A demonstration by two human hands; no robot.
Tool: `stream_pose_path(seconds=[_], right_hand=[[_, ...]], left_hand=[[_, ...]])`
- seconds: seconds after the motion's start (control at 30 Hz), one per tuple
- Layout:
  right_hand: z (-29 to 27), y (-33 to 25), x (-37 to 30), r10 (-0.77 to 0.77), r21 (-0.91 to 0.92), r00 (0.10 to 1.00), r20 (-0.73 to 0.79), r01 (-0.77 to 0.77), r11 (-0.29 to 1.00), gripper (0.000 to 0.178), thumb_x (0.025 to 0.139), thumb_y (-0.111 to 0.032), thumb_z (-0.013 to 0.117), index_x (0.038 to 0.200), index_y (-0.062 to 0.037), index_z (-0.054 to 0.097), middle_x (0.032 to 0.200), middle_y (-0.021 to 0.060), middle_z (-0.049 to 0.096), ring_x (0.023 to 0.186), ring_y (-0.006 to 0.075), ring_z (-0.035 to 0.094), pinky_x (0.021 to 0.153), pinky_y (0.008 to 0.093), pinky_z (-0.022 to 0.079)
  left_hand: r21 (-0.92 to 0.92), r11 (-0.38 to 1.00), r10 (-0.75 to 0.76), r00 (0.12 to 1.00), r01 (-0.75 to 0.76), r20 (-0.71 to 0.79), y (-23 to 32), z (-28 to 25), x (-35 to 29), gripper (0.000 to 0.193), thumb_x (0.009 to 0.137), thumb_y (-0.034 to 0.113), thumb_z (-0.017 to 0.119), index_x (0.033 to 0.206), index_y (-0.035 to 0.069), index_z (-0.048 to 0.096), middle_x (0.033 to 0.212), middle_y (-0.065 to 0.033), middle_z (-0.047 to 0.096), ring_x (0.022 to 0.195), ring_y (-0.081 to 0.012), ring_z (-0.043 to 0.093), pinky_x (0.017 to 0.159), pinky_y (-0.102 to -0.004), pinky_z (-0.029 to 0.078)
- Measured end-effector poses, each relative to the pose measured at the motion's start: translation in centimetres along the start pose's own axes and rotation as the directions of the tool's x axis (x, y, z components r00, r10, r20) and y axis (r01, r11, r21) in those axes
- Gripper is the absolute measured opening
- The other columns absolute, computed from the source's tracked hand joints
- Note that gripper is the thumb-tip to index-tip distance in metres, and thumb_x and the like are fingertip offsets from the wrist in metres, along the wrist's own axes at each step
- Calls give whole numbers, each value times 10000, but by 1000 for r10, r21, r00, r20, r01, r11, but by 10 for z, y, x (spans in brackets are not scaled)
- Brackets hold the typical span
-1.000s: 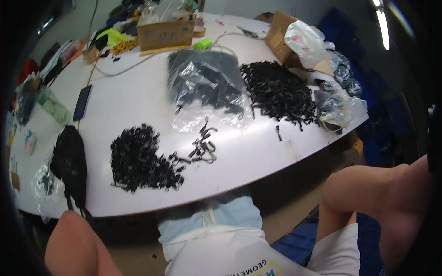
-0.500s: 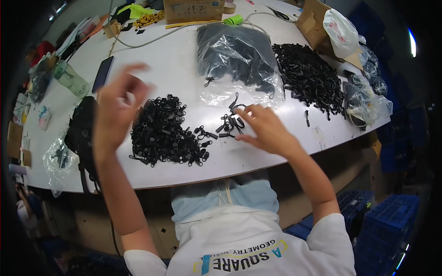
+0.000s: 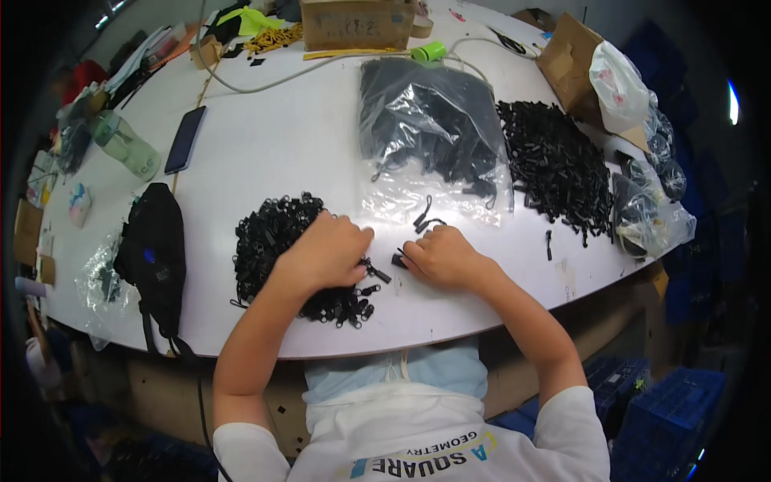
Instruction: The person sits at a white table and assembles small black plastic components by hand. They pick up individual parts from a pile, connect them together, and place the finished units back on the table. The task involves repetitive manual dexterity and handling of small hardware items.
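Observation:
My left hand (image 3: 325,253) rests over the right side of a heap of black zipper sliders (image 3: 269,233), its fingers curled down. What those fingers hold, if anything, is hidden. By its fingertips lies a black zipper pull (image 3: 377,273). To the right, my right hand (image 3: 442,257) is closed on black cord zipper pulls (image 3: 399,259), whose ends poke out at the left of the fingers. Just beyond that hand, loose looped cord pulls (image 3: 424,215) lie on the white table (image 3: 273,136).
A clear plastic bag of black parts (image 3: 430,120) lies ahead, beside a wide pile of black cord pulls (image 3: 558,169). At left are a black pouch (image 3: 157,249), a phone (image 3: 185,140) and a green bottle (image 3: 124,145). Cardboard boxes (image 3: 357,24) stand at the back.
My left hand has come down from the air onto the slider heap. My right hand has drawn nearer and closed on the scattered cord pulls. The whole view has shifted slightly.

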State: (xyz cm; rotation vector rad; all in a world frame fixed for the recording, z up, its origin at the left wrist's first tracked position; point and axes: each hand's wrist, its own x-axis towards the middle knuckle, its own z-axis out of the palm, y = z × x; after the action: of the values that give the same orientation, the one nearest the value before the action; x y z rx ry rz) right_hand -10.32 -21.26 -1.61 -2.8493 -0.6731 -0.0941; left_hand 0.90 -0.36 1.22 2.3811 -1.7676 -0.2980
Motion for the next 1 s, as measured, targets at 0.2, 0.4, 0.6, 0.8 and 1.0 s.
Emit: stream_pose_path(seconds=[0.2,0.4,0.6,0.8,1.0], right_hand=[[-15,15,33,83,245,969,-234,-24,969,199,868,-184,531,712,-64,506,511,144,504,492,351,517,506,429,412],[-24,17,46,191,739,981,-30,-107,666,298,919,-176,476,662,-28,452,481,82,473,440,214,535,447,316,398],[-21,21,38,87,665,995,38,-91,742,342,864,-309,607,702,-32,490,493,98,478,455,227,546,451,330,386],[-18,23,32,11,435,1000,21,-19,900,326,858,-407,598,792,-89,561,550,121,538,549,351,552,527,436,410],[-18,23,31,22,521,1000,19,-29,853,240,847,-279,633,925,-55,591,578,111,569,551,293,579,527,381,417]], left_hand=[[32,999,29,998,-31,58,-5,5,12,173,701,191,629,748,31,582,685,-128,597,720,-315,601,664,-428,462],[-328,935,45,963,-135,-266,-20,9,-2,124,734,128,639,778,32,573,635,-111,581,619,-313,584,594,-410,467],[-709,696,-151,943,-110,-295,-17,0,-5,107,774,62,674,819,23,585,703,-72,649,632,-130,664,525,-230,474],[-812,583,-428,847,-9,-316,-23,1,-1,62,803,15,639,819,-2,582,710,-38,609,638,-112,643,565,-226,482],[-899,436,-513,812,-34,-280,-20,8,0,46,855,18,590,868,-2,550,721,-37,597,644,-95,611,592,-208,484]])
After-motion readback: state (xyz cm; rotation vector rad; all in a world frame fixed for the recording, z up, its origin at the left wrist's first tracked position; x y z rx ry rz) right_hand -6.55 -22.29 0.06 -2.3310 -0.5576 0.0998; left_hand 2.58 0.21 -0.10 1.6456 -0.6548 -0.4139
